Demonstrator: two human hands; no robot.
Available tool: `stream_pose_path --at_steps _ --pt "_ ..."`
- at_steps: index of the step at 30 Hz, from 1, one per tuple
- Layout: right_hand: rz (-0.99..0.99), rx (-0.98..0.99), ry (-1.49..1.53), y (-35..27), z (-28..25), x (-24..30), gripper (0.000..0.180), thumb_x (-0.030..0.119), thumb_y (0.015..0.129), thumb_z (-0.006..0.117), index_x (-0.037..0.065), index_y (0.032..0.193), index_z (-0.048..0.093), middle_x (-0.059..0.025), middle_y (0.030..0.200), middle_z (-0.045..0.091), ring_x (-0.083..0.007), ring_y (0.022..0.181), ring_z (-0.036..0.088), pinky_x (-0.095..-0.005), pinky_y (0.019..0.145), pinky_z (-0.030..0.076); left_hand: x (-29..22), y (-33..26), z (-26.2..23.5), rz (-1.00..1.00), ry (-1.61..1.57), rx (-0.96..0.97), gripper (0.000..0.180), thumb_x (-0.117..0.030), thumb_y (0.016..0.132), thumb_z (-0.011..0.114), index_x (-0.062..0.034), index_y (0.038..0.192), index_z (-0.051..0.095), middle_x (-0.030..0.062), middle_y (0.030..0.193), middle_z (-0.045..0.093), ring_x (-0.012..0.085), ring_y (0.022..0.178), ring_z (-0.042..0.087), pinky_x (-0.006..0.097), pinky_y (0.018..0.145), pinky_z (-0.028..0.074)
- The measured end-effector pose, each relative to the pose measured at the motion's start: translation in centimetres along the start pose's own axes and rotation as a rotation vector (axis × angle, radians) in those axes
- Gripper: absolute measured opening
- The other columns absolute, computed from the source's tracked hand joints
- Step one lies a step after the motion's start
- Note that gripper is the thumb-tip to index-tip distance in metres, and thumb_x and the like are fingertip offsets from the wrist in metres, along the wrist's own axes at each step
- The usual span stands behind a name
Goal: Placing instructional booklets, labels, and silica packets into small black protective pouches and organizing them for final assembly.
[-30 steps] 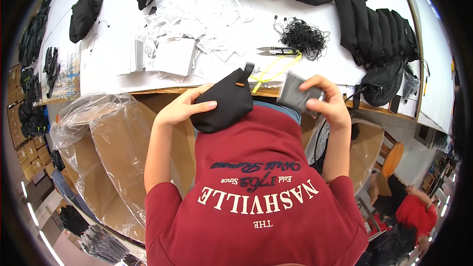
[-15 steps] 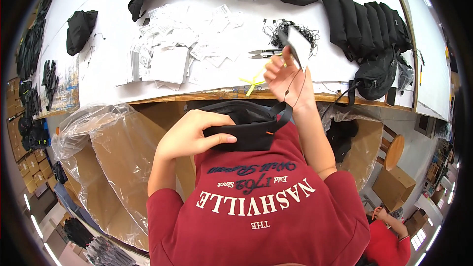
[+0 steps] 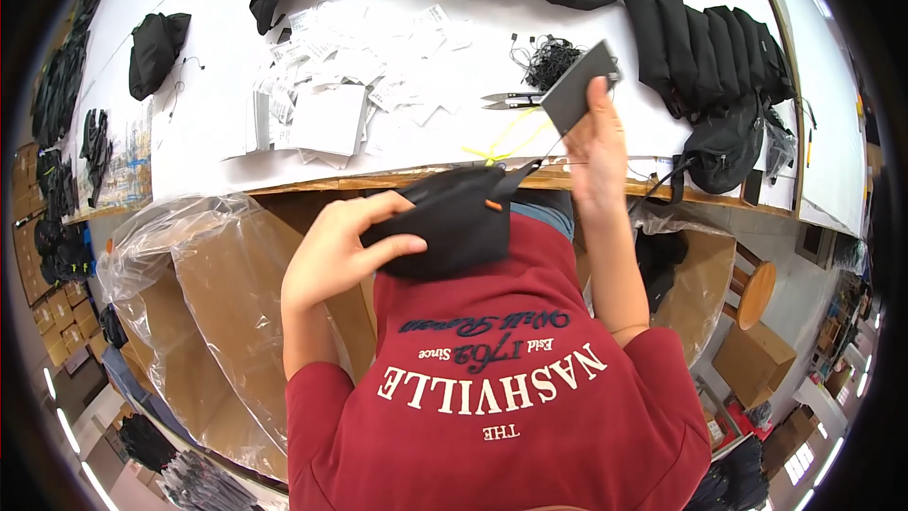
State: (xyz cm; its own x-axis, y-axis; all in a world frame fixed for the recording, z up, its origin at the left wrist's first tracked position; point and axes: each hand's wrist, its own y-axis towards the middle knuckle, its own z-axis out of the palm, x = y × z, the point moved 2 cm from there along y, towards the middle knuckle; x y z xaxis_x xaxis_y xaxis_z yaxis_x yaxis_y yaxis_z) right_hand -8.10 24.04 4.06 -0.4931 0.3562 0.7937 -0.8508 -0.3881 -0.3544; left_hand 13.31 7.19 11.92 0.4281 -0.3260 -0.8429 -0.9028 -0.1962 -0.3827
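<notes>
My left hand [image 3: 340, 251] is closed on the edge of a small black fabric bag [image 3: 459, 237], its thumb lying on the outside. The bag sits against my shirt at the table's front edge, with a small orange tab on its side and a black strap loop at its right end. A dark grey card hang tag [image 3: 579, 90] is pinched in my raised right hand [image 3: 599, 156]. A thin cord runs from around the tag toward the strap loop; where exactly it is fastened I cannot make out.
On the white table [image 3: 426, 147] lie loose paper slips and stacked cards [image 3: 326, 118], thread snips [image 3: 511, 100], a heap of black cords [image 3: 551, 61] and a yellow strip [image 3: 487, 153]. Black bags [image 3: 705, 52] line the back and right. Plastic-lined cartons [image 3: 218, 274] stand below the edge.
My right hand has turned and moved slightly right, so the tag's dark face shows. My left hand has tilted the bag and shifted it left. The red-clad person at lower right is out of view.
</notes>
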Motion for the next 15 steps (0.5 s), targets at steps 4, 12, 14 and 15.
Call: stream_pose_path --at_steps 4,12,14,15 --pt "-0.322 0.128 -0.346 -1.3 0.7 3.2 0.041 0.019 0.086 0.072 0.01 0.055 0.046 0.0124 0.055 0.03 -0.0005 0.052 0.021 -0.0235 0.046 0.015 -0.9 0.6 0.4 0.19 0.218 -0.019 0.021 -0.017 0.074 0.073 -0.0053 0.089 0.066 0.0103 0.08 0.064 0.026 0.078 0.059 0.035 0.076 0.046" --pt "-0.595 0.846 -1.479 -4.6 5.4 4.8 0.029 0.03 0.079 0.07 0.005 0.065 0.066 -0.01 0.057 0.058 -0.0286 0.051 0.056 -0.0365 0.049 0.042 -3.3 3.1 2.5 0.591 0.418 -0.345 0.024 -0.007 0.062 0.074 -0.0097 0.085 0.069 0.0115 0.125 0.054 0.0293 0.114 0.053 0.039 0.093 0.044" --pt "-0.5 0.939 -1.618 -4.8 4.7 4.0 0.031 0.034 0.083 0.064 0.007 0.069 0.068 -0.0107 0.06 0.061 -0.0289 0.055 0.06 -0.0384 0.051 0.044 -3.1 3.5 3.4 0.661 0.528 -0.249 0.024 -0.009 0.062 0.075 -0.0116 0.085 0.067 0.0074 0.114 0.059 0.0276 0.116 0.053 0.043 0.098 0.042" --pt "-0.417 0.989 -1.658 -5.0 4.5 3.8 0.03 0.035 0.085 0.062 0.008 0.072 0.069 -0.0104 0.06 0.061 -0.0292 0.056 0.061 -0.0386 0.052 0.046 -2.8 3.4 3.6 0.649 0.57 -0.212 0.023 -0.009 0.064 0.075 -0.0111 0.085 0.067 0.0062 0.108 0.061 0.0265 0.112 0.054 0.043 0.099 0.041"
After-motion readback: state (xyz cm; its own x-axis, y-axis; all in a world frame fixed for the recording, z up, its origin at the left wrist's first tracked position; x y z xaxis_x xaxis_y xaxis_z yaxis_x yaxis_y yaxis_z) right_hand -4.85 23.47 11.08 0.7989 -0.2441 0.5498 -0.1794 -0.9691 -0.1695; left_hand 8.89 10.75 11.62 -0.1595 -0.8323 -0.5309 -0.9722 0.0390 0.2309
